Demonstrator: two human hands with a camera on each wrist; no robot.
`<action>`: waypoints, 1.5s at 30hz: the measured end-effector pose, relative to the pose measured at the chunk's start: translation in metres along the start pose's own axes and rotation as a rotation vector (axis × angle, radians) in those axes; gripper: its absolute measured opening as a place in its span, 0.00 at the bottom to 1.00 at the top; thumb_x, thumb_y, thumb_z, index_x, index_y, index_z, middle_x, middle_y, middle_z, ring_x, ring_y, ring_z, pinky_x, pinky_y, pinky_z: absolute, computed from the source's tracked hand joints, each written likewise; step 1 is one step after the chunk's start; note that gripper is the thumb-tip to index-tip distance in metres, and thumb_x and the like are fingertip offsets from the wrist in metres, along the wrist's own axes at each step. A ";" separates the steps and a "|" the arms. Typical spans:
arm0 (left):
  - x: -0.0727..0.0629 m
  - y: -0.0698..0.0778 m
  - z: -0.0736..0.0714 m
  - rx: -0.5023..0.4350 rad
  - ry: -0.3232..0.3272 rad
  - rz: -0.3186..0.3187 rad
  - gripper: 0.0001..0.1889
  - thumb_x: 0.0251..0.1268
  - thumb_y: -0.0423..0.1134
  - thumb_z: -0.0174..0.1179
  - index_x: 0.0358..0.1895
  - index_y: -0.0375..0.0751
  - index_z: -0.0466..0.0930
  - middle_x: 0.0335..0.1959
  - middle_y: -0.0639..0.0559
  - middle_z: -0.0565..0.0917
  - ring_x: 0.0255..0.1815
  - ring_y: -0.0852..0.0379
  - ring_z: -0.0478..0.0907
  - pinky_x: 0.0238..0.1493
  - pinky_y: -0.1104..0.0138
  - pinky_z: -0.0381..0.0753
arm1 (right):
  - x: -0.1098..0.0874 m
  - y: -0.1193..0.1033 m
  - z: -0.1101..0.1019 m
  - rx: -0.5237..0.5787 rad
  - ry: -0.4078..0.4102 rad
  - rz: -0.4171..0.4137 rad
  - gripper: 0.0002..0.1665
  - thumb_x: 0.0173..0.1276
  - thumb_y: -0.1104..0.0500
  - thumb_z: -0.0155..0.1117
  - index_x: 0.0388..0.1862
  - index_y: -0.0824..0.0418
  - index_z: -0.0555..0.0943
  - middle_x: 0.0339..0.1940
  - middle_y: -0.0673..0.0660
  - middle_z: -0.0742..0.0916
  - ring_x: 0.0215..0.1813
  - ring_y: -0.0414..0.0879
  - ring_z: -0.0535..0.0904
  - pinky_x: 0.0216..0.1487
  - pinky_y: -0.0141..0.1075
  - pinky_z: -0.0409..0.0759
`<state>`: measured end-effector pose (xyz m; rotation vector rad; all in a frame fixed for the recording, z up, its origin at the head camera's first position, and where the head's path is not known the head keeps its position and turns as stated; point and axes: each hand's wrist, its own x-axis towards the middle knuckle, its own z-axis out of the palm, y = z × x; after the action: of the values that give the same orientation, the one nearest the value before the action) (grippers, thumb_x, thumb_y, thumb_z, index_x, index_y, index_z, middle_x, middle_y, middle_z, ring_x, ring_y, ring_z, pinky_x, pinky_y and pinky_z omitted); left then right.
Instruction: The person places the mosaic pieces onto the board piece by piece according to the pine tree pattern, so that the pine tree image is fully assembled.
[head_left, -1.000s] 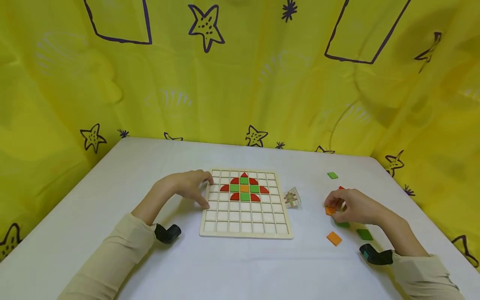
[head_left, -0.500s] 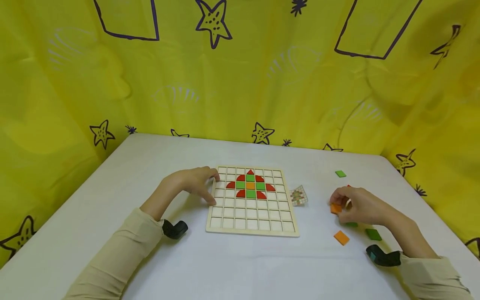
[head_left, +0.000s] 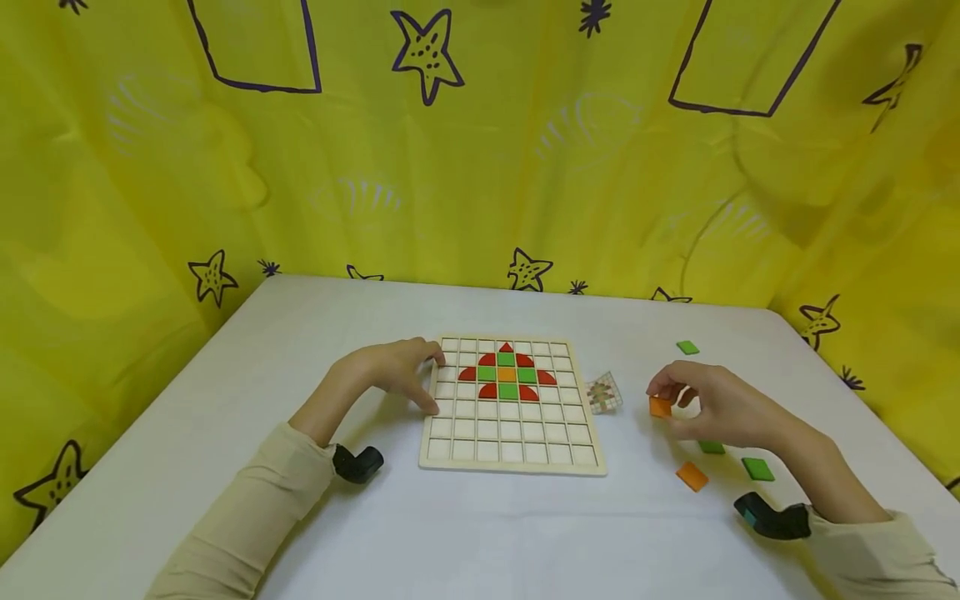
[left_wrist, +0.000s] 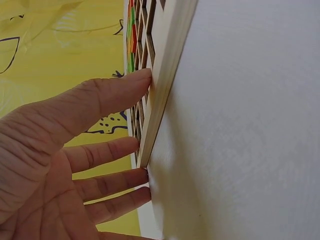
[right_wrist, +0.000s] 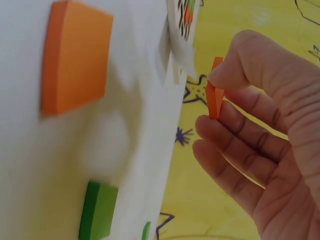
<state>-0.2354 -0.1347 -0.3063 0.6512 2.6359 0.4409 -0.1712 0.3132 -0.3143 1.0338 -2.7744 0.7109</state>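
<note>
The right hand [head_left: 727, 408] is pinching an orange tile [head_left: 660, 407], its grip pressing thumb and fingers against it; the tile is hanging clear of the desk [head_left: 525, 542], to the right of the board [head_left: 517, 451]. The left hand [head_left: 397, 369] is resting at the board's left edge, its grip standing spread: the thumb is touching the frame, and the fingers are reaching along the same edge farther off.

On the board, pieces are forming a pointed figure: a red triangle [head_left: 506, 347] is topping it, four green squares [head_left: 507, 391] are surrounding an orange square [head_left: 507, 375], and curved red pieces [head_left: 546, 378] are lining both sides. A small patterned card [head_left: 603, 393] is lying just beside the board's right edge.

Around the right hand, a second orange tile [head_left: 692, 477] is lying nearest the person, a green tile [head_left: 757, 469] is lying to its right, another green tile [head_left: 712, 447] is showing partly below the hand, and a third green tile [head_left: 687, 347] is lying farther off. A yellow curtain [head_left: 480, 167] is hanging behind the desk.
</note>
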 end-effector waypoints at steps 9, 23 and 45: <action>0.001 0.001 0.001 0.008 0.002 -0.006 0.34 0.55 0.48 0.77 0.63 0.44 0.73 0.65 0.44 0.74 0.63 0.47 0.71 0.67 0.50 0.71 | 0.017 -0.023 0.003 0.001 -0.013 -0.039 0.24 0.50 0.70 0.79 0.45 0.55 0.81 0.38 0.39 0.84 0.40 0.39 0.79 0.42 0.33 0.82; 0.001 0.002 0.001 0.012 0.003 -0.004 0.34 0.54 0.48 0.78 0.63 0.44 0.73 0.65 0.43 0.74 0.65 0.47 0.71 0.68 0.50 0.71 | 0.054 -0.052 0.017 0.028 -0.054 -0.133 0.21 0.54 0.70 0.74 0.45 0.53 0.82 0.38 0.40 0.83 0.41 0.43 0.80 0.43 0.37 0.82; 0.000 0.000 0.003 0.020 0.006 -0.004 0.34 0.54 0.48 0.78 0.62 0.43 0.73 0.64 0.43 0.75 0.63 0.48 0.72 0.68 0.50 0.71 | 0.095 -0.082 0.055 0.012 -0.208 -0.125 0.17 0.56 0.65 0.73 0.45 0.56 0.83 0.41 0.44 0.83 0.42 0.44 0.79 0.45 0.38 0.83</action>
<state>-0.2339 -0.1337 -0.3088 0.6510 2.6504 0.4172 -0.1872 0.1774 -0.3075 1.3420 -2.8442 0.6380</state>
